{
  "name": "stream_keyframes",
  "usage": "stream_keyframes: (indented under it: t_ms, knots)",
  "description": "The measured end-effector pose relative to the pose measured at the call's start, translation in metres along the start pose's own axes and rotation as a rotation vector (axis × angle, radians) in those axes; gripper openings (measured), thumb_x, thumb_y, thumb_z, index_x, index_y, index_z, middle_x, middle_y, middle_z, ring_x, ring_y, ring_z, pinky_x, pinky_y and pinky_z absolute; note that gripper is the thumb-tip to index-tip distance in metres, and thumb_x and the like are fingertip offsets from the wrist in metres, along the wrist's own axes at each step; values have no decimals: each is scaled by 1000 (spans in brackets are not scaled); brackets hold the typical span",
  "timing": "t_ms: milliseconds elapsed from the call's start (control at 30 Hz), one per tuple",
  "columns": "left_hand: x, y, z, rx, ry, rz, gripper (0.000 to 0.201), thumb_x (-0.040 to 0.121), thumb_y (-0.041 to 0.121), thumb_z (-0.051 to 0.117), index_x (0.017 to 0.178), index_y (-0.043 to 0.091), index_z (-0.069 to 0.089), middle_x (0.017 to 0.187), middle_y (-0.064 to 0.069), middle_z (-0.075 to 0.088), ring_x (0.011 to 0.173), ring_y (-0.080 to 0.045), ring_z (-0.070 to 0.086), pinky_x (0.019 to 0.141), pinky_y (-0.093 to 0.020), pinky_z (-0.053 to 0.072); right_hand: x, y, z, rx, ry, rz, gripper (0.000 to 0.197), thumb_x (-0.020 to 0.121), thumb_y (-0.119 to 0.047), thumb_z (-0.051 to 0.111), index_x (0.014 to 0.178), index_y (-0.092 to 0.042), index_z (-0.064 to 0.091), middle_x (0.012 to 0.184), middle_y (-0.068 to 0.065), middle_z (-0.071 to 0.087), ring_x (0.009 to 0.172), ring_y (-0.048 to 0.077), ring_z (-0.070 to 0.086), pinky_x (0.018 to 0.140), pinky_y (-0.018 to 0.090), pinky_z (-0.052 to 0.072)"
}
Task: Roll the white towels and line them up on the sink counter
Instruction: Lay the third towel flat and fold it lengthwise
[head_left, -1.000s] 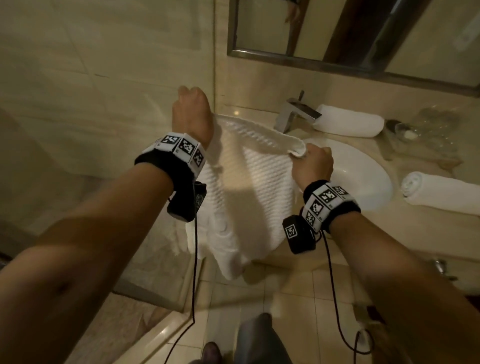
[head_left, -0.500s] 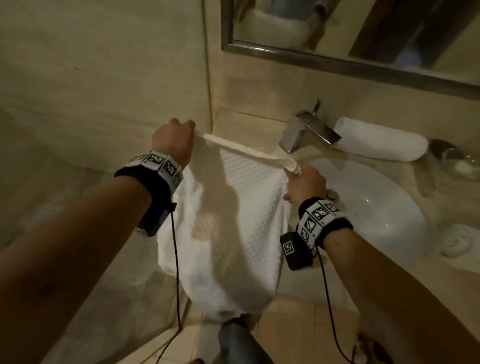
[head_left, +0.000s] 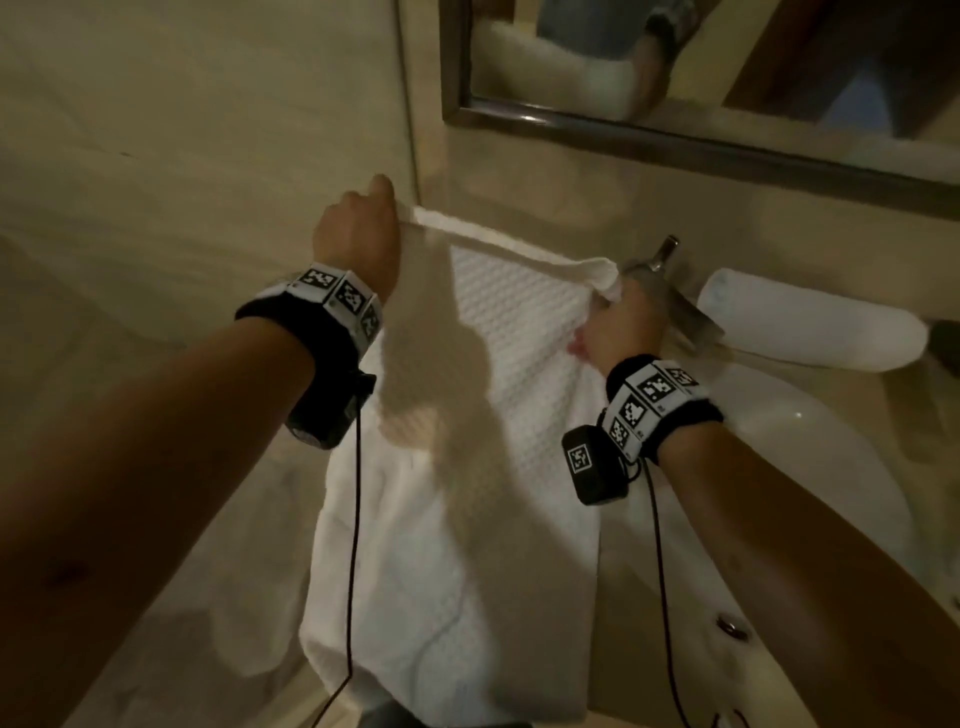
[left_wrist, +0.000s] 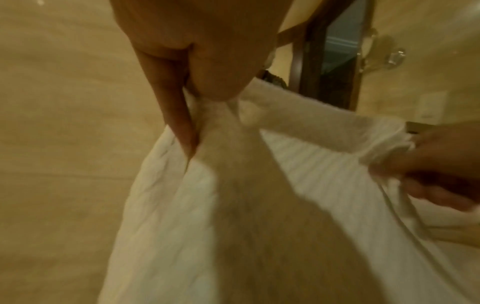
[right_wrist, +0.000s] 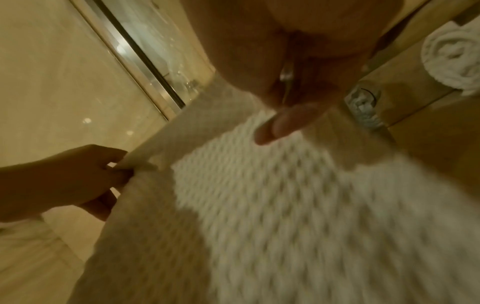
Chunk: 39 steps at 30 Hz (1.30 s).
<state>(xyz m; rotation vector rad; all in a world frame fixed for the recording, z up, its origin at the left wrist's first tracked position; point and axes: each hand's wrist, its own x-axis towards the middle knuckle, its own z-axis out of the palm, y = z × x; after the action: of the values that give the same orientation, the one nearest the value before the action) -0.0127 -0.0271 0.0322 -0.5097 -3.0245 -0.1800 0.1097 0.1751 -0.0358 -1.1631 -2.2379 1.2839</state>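
Note:
A white waffle-weave towel (head_left: 488, 415) hangs spread out between my two hands, its lower end draping down over the counter's front. My left hand (head_left: 358, 234) pinches the towel's top left corner (left_wrist: 221, 111) near the wall. My right hand (head_left: 618, 322) grips the top right corner (right_wrist: 259, 115) just in front of the tap. The towel's top edge is stretched taut between them. One rolled white towel (head_left: 810, 322) lies on the counter behind the basin; in the right wrist view a rolled towel (right_wrist: 451, 57) shows its spiral end.
A chrome tap (head_left: 670, 291) stands behind my right hand, beside the white basin (head_left: 810, 447). A framed mirror (head_left: 675, 130) hangs above the beige counter (head_left: 524, 228). Tiled wall fills the left. Cables hang from both wrist cameras.
Both hands have lifted the towel and carried it farther back towards the wall, stretching its top edge taut. The view has shifted left, so the rolled towel on the right counter has left the frame.

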Motion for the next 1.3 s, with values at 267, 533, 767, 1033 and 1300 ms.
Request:
stream_keyframes:
  t_ms: [267,533,767,1033,1300]
  knots:
    - [42,18,86,96,-370,65,27,95,4,44,116,-3,59,119,-22,59,108,-39,59,86,-42,49,30,21,46,-99,-216,172,35,98,-16,44,132,-9,46,113,21,62,78,29,68,49,19,55]
    - [63,12,145,-164,-583,-59,50,93,14,48,139,5,31,137,-23,29,119,-44,47,99,-44,41,48,35,62,-388,-295,182,73,93,-27,57,151,-19,13,141,19,46,123,36,51,97,39,46]
    - [77,7,163,-211,-567,-188,43,99,34,44,124,-1,50,125,-23,56,113,-39,54,87,-39,44,59,33,85,-626,-265,-14,32,99,-21,47,127,-6,47,123,15,56,109,31,57,79,31,45]
    - [86,10,152,-82,-424,-140,23,95,17,49,101,-1,63,110,-21,64,103,-36,60,78,-36,47,45,35,100,-533,-276,-75,47,94,-14,56,135,-4,35,132,15,49,113,26,56,88,31,48]
    - [118,39,137,38,-238,-26,26,99,15,38,118,3,52,118,-21,60,107,-38,58,84,-40,45,87,4,92,-463,-91,6,36,93,-6,46,127,4,40,119,25,53,106,38,55,81,37,42]
